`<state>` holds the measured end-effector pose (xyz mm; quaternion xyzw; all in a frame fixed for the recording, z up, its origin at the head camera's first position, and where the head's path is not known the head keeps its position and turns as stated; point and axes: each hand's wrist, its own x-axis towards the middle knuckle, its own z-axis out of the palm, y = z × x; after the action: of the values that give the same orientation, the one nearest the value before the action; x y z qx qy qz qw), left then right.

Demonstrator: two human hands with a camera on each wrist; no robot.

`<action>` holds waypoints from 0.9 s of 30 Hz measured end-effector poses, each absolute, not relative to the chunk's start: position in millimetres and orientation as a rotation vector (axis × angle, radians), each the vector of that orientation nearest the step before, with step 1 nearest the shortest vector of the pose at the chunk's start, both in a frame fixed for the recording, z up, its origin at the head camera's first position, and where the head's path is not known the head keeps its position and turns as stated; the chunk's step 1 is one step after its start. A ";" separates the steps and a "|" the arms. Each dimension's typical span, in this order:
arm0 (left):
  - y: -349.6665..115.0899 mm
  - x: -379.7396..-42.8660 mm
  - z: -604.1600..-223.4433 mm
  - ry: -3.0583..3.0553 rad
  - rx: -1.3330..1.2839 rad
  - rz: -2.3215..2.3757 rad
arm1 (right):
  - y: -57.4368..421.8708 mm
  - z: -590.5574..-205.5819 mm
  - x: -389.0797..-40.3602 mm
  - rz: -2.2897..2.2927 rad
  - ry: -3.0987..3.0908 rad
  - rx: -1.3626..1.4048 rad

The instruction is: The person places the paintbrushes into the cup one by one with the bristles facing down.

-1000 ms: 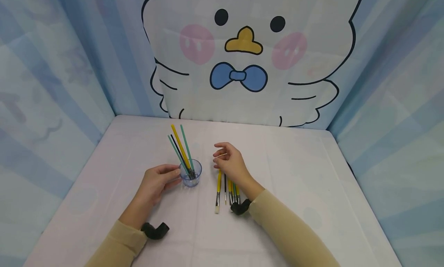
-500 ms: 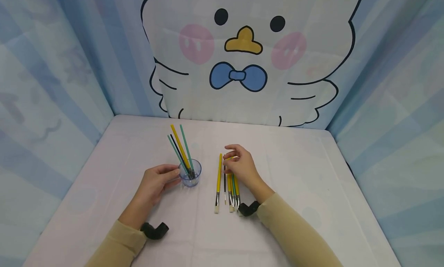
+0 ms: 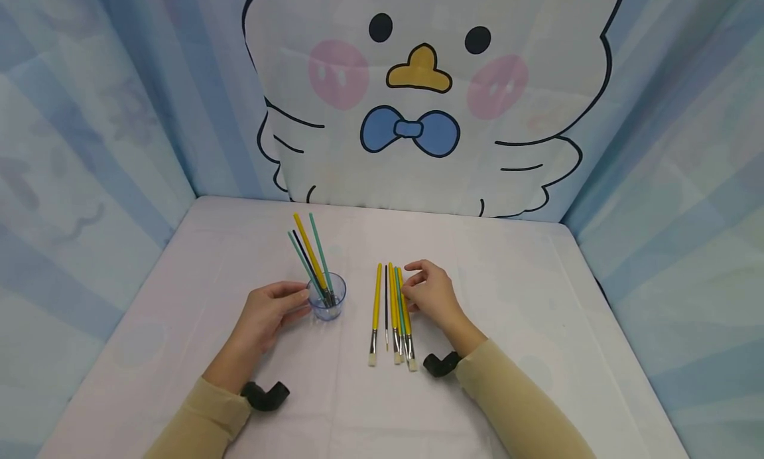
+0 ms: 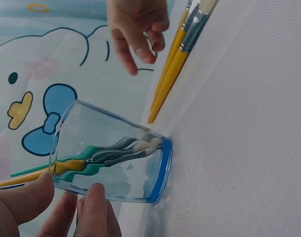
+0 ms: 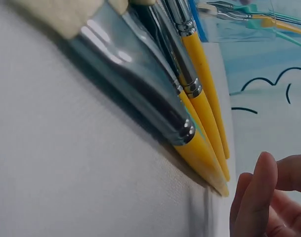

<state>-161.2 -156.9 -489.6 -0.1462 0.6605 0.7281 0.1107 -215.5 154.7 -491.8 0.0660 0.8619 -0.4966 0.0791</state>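
A clear bluish plastic cup [image 3: 329, 308] stands upright on the table. Several paintbrushes [image 3: 313, 263] lean in it, bristles down, with green, yellow and dark handles. My left hand [image 3: 276, 311] touches the cup's left side, its thumb at the rim and fingertips against the wall in the left wrist view. More paintbrushes [image 3: 395, 313] lie side by side to the right of the cup, bristles toward me: yellow ones, a thin black one and a green one. My right hand [image 3: 432, 292] hovers at the right edge of this row, by the handles, holding nothing, fingers loosely bent.
A white cloth covers the table [image 3: 507, 300]. Behind it hangs a curtain [image 3: 418, 174] printed with a cartoon bird, and striped blue curtains close both sides. A black wrist mount [image 3: 442, 364] sticks out from the right sleeve, another [image 3: 265, 396] from the left.
My right hand has moved right across the lying paintbrushes and slightly toward me, uncovering their handles. My left hand and the cup have stayed in place.
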 end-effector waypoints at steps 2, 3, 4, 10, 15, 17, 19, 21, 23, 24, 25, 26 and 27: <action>-157.0 -161.7 -489.6 1.941 -0.438 2.134 | 156.0 -492.8 -214.6 -1.459 2.582 0.207; -157.1 -161.9 -489.7 1.943 -0.444 2.129 | 156.5 -493.3 -214.2 -1.444 2.583 0.208; -157.0 -162.0 -489.6 1.943 -0.450 2.127 | 157.0 -493.9 -213.8 -1.431 2.583 0.209; -157.4 -161.6 -490.9 1.943 -0.450 2.132 | 157.5 -493.9 -209.2 -1.334 2.603 0.200; -157.9 -161.7 -491.7 1.933 -0.452 2.139 | 156.1 -493.5 -207.2 -1.288 2.611 0.205; -157.7 -161.7 -491.7 1.926 -0.450 2.145 | 155.9 -494.2 -206.7 -1.276 2.616 0.200; -157.5 -161.4 -491.9 1.927 -0.445 2.147 | 156.3 -495.7 -206.6 -1.260 2.628 0.194; -157.3 -161.1 -491.7 1.928 -0.445 2.144 | 156.6 -497.5 -207.1 -1.236 2.643 0.181; -157.3 -160.9 -491.6 1.925 -0.443 2.144 | 156.9 -498.3 -208.2 -1.218 2.651 0.171; -157.4 -161.0 -491.5 1.924 -0.441 2.144 | 156.9 -498.5 -208.7 -1.209 2.654 0.167; -157.4 -161.0 -491.2 1.923 -0.441 2.145 | 156.9 -498.5 -209.4 -1.199 2.656 0.164; -157.5 -161.0 -491.0 1.923 -0.437 2.143 | 156.8 -498.3 -210.3 -1.188 2.656 0.164; -157.4 -161.1 -490.6 1.922 -0.433 2.144 | 156.7 -498.0 -211.1 -1.176 2.655 0.165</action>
<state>-161.1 -157.4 -490.6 -0.1476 0.6556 0.7316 0.1146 -211.1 156.7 -498.0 0.0564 0.9067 -0.4015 0.1163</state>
